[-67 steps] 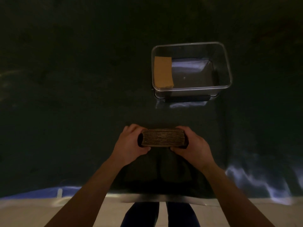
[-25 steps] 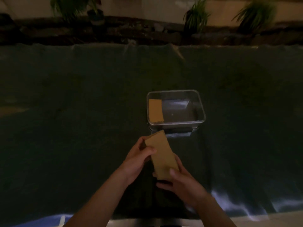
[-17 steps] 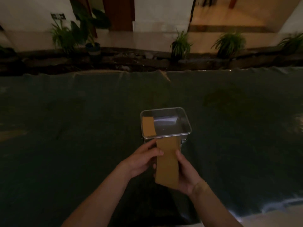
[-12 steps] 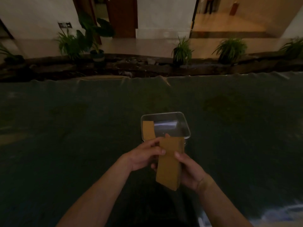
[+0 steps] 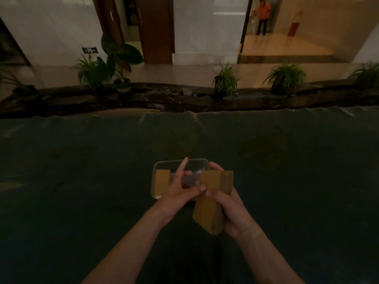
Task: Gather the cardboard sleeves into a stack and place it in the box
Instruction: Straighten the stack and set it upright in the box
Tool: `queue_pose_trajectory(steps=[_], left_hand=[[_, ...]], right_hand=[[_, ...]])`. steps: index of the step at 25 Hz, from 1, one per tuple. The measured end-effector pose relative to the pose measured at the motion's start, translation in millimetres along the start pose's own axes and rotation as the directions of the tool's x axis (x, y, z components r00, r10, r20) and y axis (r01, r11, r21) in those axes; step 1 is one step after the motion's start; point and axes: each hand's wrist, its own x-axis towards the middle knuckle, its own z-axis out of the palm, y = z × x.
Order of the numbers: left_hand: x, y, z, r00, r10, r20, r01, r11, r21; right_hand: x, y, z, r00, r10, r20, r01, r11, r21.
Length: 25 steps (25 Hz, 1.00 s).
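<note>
From the head camera, the right hand (image 5: 233, 212) gripped the stack (image 5: 212, 201) on edge and tilted, just short of the box (image 5: 158, 196), while the left hand (image 5: 180, 189) pinched its near face, index finger loose, likely to keep the sleeves squared. One sleeve (image 5: 162, 182) already lay along the box's left wall, so the free room was at its right, and the dark tabletop (image 5: 82, 181) around was bare.

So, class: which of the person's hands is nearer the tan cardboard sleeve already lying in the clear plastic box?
Left. The left hand sits just beside that sleeve; the right hand is farther right, gripping the stack.
</note>
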Motion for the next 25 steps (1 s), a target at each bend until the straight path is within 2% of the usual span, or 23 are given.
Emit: queue_pose_trajectory(steps=[1, 2, 3, 4, 5, 6, 8, 10, 14, 17, 21, 24, 25], left_hand=[[2.3, -6.5, 15.0, 0.996, 0.023, -0.091, -0.028, 0.998, -0.055], [2.7, -15.8, 29.8, 0.984, 0.031, -0.175, -0.065, 0.98, -0.191], [4.9, -25.4, 42.9, 0.971, -0.015, -0.24, -0.081, 0.919, -0.385], [9.1, -34.0, 55.4, 0.956, -0.132, -0.262, -0.056, 0.794, -0.605], [11.1, -41.3, 64.7, 0.945, -0.258, -0.202, 0.009, 0.636, -0.771], [13.0, -45.7, 73.8, 0.935, -0.337, -0.115, 0.07, 0.491, -0.868], [17.2, -42.2, 88.3, 0.944, -0.327, 0.049, 0.157, 0.313, -0.937], [24.0, -34.9, 98.2, 0.965, -0.231, 0.126, 0.177, 0.214, -0.961], [40.4, -24.0, 101.3, 0.98, -0.135, 0.149, 0.174, 0.202, -0.964], [52.9, -23.9, 95.9, 0.983, -0.156, 0.1, 0.142, 0.288, -0.947], [66.0, -28.9, 81.8, 0.982, -0.161, 0.098, 0.146, 0.322, -0.935], [71.0, -28.1, 68.8, 0.968, -0.22, 0.118, 0.183, 0.302, -0.936], [71.7, -23.4, 63.3, 0.962, -0.251, 0.111, 0.195, 0.339, -0.92]], right_hand=[[3.2, -7.6, -7.4, 0.997, -0.067, -0.048, 0.064, 0.996, -0.059], [6.0, -14.6, -14.4, 0.984, -0.151, -0.093, 0.139, 0.981, -0.132], [9.4, -21.7, -21.0, 0.963, -0.245, -0.113, 0.219, 0.954, -0.206], [12.6, -28.2, -27.2, 0.939, -0.329, -0.103, 0.293, 0.919, -0.264], [13.7, -31.4, -30.7, 0.918, -0.389, -0.081, 0.349, 0.887, -0.303], [14.3, -31.8, -34.1, 0.904, -0.424, -0.058, 0.384, 0.863, -0.328], [13.2, -25.7, -35.4, 0.892, -0.45, -0.045, 0.403, 0.837, -0.369], [13.0, -17.6, -34.4, 0.903, -0.424, -0.073, 0.366, 0.846, -0.389], [25.6, -19.0, -39.9, 0.896, -0.432, -0.103, 0.355, 0.837, -0.416], [35.3, -19.7, -39.5, 0.9, -0.412, -0.14, 0.308, 0.831, -0.463], [48.7, -12.6, -33.8, 0.902, -0.402, -0.156, 0.286, 0.828, -0.482], [64.4, -7.3, -27.4, 0.929, -0.322, -0.18, 0.211, 0.865, -0.455], [70.8, -5.8, -28.0, 0.944, -0.288, -0.163, 0.198, 0.887, -0.417]])
